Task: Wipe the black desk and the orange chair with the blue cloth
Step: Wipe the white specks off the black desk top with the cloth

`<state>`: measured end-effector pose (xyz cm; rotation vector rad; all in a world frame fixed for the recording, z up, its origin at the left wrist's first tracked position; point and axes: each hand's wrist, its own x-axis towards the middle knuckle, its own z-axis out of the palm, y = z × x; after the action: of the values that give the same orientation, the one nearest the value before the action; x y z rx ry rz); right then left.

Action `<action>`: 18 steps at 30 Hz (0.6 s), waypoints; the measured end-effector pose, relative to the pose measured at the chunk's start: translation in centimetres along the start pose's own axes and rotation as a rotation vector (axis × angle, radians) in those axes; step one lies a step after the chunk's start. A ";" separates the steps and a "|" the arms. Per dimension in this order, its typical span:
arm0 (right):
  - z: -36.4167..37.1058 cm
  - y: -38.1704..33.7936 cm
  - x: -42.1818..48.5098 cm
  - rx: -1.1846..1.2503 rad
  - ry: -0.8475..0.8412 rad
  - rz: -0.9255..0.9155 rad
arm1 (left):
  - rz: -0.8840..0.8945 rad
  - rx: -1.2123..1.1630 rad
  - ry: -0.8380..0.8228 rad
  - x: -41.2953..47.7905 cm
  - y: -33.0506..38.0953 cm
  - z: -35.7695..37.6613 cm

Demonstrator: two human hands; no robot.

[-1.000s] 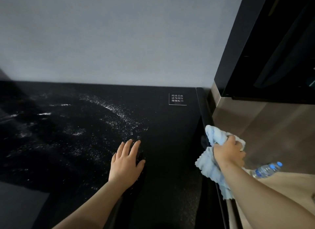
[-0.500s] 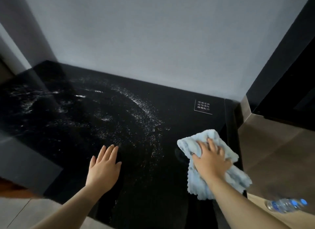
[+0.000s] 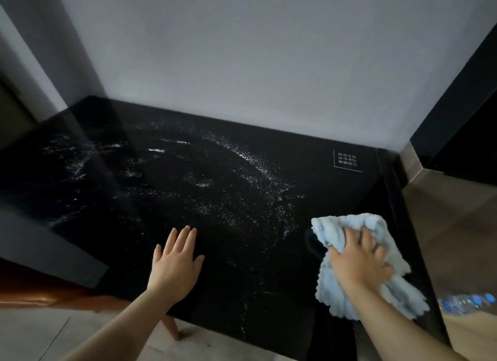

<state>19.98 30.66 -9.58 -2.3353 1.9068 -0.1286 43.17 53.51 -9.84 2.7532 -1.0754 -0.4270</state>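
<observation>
Now, the grey wall [image 3: 242,65] closes off the whole far edge of the black desk [image 3: 129,226], so you have no room to pass beyond it on that side. The desk spreads wide in front of you, its top flecked with pale streaks and specks [image 3: 250,170] across the middle and left. Most of that top lies open to the left of your hands.

On your right the desk ends at a straight edge. A brown surface [image 3: 443,226] lies just beside it, under a dark cabinet [image 3: 470,105].

The orange chair [image 3: 40,293] shows only in part, tucked below the near left edge, with one leg on the pale floor [image 3: 40,339].

The blue cloth [image 3: 341,234] lies bunched on the desk near the right edge. Your right hand [image 3: 357,261] presses down on it, fingers curled into its folds. Your left hand [image 3: 174,264] rests flat on the bare top near the front edge, fingers straight and holding nothing, well apart from the cloth.

A blurred plastic bottle [image 3: 468,304] lies past the right edge, near the cloth's tail. A small white printed label [image 3: 347,160] sits in the far right corner.
</observation>
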 end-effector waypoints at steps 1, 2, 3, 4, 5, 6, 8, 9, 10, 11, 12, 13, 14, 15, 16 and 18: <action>0.3 -1.6 -1.7 -0.032 0.020 -0.046 | -0.002 0.016 -0.017 0.0 -0.6 -0.1; 0.7 -3.5 -3.8 -0.040 0.031 -0.131 | -0.005 0.023 -0.033 0.0 -1.3 -0.2; 1.2 -5.3 -6.1 -0.038 0.047 -0.260 | -0.004 0.030 -0.047 0.0 -2.1 -0.2; 1.7 -6.8 -8.4 -0.030 0.065 -0.396 | 0.005 0.045 -0.057 -0.1 -2.8 -0.2; 1.9 -7.8 -10.3 -0.022 0.047 -0.522 | 0.020 0.066 -0.060 -0.1 -3.3 -0.2; 2.1 -8.5 -11.7 -0.040 0.038 -0.618 | 0.041 0.084 -0.060 -0.1 -3.8 -0.2; 2.4 -8.2 -12.0 -0.079 0.049 -0.700 | 0.092 0.100 -0.079 0.3 -4.7 -0.5; 2.3 -7.2 -11.2 -0.085 0.061 -0.637 | 0.116 0.104 -0.100 0.4 -5.0 -0.7; 2.0 -5.7 -10.4 -0.086 0.056 -0.495 | 0.139 0.109 -0.125 0.6 -5.2 -0.9; 1.5 -4.0 -9.6 -0.090 0.071 -0.308 | 0.159 0.114 -0.149 0.7 -5.3 -1.0; 0.9 -2.6 -9.0 -0.090 0.082 -0.111 | 0.174 0.121 -0.168 0.7 -5.3 -1.1; 0.5 -1.8 -8.9 -0.083 0.079 0.037 | 0.188 0.129 -0.180 0.7 -5.4 -1.1; 0.4 -1.8 -9.4 -0.083 0.059 0.128 | 0.201 0.135 -0.185 0.8 -5.4 -1.1; 0.5 -2.6 -10.1 -0.104 0.070 0.147 | 0.213 0.136 -0.186 0.7 -5.5 -1.0; 0.8 -4.1 -11.1 -0.127 0.074 0.132 | 0.221 0.133 -0.182 0.7 -5.5 -0.9; 1.4 -8.4 -14.1 -0.071 0.086 -0.018 | 0.234 0.130 -0.165 0.7 -5.7 -0.7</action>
<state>25.44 46.21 -9.53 -2.4313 1.9602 -0.1679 47.50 57.24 -10.68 2.6927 -1.4958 -0.5772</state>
